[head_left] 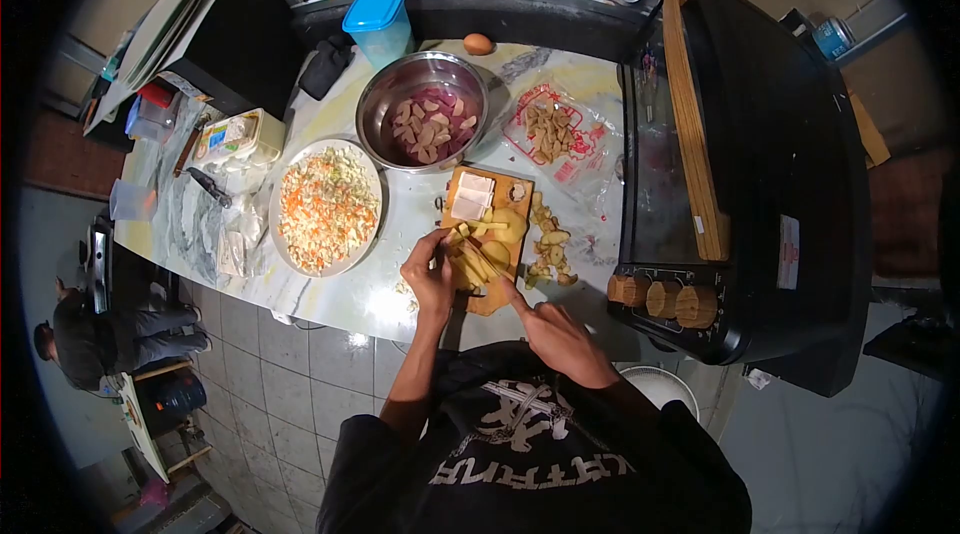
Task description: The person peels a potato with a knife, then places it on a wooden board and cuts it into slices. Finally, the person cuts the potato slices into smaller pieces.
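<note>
A wooden cutting board (487, 300) lies near the counter's front edge. My left hand (428, 272) is at its left side, fingertips bent down onto yellow potato sticks (467, 268). My right hand (560, 336) is closed around a knife (486, 261), whose thin blade reaches across the board among the pieces; its handle is mostly hidden in my grip. Larger pale yellow potato slices (509, 226) lie farther up the board, below a white packet (472, 197). Brownish-yellow peelings or scraps (550, 252) lie along the board's right side.
A plate of shredded carrot and white vegetable (325, 212) stands left. Behind the board are a steel bowl (372, 139) of purple and beige slices and a plastic bag (590, 146) under beige pieces. A black oven (770, 184) borders the right; another person (100, 334) is far left.
</note>
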The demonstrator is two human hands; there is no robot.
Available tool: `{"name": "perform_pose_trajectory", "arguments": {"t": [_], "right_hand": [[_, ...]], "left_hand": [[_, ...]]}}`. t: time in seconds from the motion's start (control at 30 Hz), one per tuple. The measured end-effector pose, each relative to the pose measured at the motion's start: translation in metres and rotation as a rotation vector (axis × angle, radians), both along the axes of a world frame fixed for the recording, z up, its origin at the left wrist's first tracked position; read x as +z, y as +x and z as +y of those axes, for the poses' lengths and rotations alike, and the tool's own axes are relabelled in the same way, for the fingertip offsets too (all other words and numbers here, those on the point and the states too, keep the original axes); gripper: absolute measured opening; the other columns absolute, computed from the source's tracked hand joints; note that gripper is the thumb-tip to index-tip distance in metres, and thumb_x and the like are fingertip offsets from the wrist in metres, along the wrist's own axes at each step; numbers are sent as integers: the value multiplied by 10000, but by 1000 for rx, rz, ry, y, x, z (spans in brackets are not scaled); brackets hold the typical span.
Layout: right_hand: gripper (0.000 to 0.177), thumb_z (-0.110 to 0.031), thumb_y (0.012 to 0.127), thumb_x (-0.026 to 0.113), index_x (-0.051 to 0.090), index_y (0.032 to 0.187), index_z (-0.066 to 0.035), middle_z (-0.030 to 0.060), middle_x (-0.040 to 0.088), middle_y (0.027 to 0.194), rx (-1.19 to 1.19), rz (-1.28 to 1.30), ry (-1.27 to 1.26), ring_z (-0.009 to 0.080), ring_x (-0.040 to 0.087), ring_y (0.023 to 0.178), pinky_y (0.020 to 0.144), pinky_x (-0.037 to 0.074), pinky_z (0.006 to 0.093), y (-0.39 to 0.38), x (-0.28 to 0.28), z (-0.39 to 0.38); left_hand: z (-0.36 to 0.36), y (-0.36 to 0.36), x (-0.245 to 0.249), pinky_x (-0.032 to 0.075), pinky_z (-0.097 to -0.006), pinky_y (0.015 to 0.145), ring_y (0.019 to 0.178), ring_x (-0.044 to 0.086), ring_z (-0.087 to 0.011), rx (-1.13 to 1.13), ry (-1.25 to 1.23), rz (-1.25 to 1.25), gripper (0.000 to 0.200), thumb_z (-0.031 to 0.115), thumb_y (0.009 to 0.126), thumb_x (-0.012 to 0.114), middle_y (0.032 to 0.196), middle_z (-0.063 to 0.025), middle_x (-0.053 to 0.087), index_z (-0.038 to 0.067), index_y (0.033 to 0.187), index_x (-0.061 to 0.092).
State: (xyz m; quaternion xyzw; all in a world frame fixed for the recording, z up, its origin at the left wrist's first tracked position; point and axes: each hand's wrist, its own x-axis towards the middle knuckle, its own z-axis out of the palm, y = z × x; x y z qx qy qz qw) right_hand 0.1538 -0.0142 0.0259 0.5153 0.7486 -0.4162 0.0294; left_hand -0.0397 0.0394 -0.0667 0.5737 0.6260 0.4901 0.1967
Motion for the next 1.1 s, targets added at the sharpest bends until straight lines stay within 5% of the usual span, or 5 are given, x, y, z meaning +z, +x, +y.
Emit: {"name": "perform_pose_trajectory", "arguments": {"t": [0.5,0.77,1.1], "right_hand": [[781,139,758,487,196,1467,-10,278,616,790,19,-63,-9,426,637,782,668,499,485,-2,6,5],[817,112,745,435,165,1497,-60,236,557,682,8,-19,19,370,584,612,619,455,467,1,-10,4],[754,108,786,438,189,1480,-50,253,607,740,18,-41,-33,417,633,717,635,492,488,2,-1,8]], "left_hand": [[1,1,2,504,-266,658,809,666,-155,3,3,-1,316,-176,711,581,909,-108,694,-2,962,664],[1,-1,2,510,-269,673,822,672,-166,-7,-18,-7,339,-182,690,578,922,-113,692,-6,967,662],[3,0,0,529,-280,711,869,672,-181,-22,2,4,334,-182,703,582,932,-126,683,-18,985,655]]}}
